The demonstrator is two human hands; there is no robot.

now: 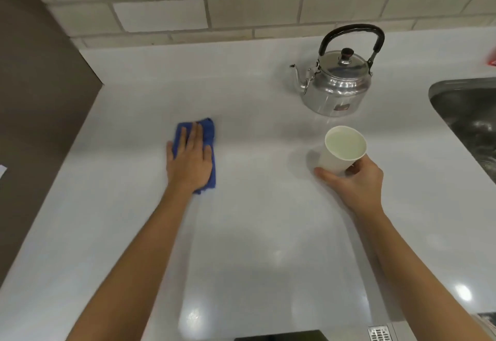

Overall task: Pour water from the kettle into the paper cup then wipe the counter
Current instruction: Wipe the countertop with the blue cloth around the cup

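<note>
A silver kettle with a black arched handle stands upright at the back right of the white counter, its spout pointing left. In front of it a white paper cup holds water and leans a little. My right hand grips the cup near its base. To the left, my left hand lies flat, fingers spread, pressing a folded blue cloth onto the counter.
A steel sink is set into the counter at the right edge. A tiled wall runs along the back and a dark panel closes the left side. A red object peeks in at far right.
</note>
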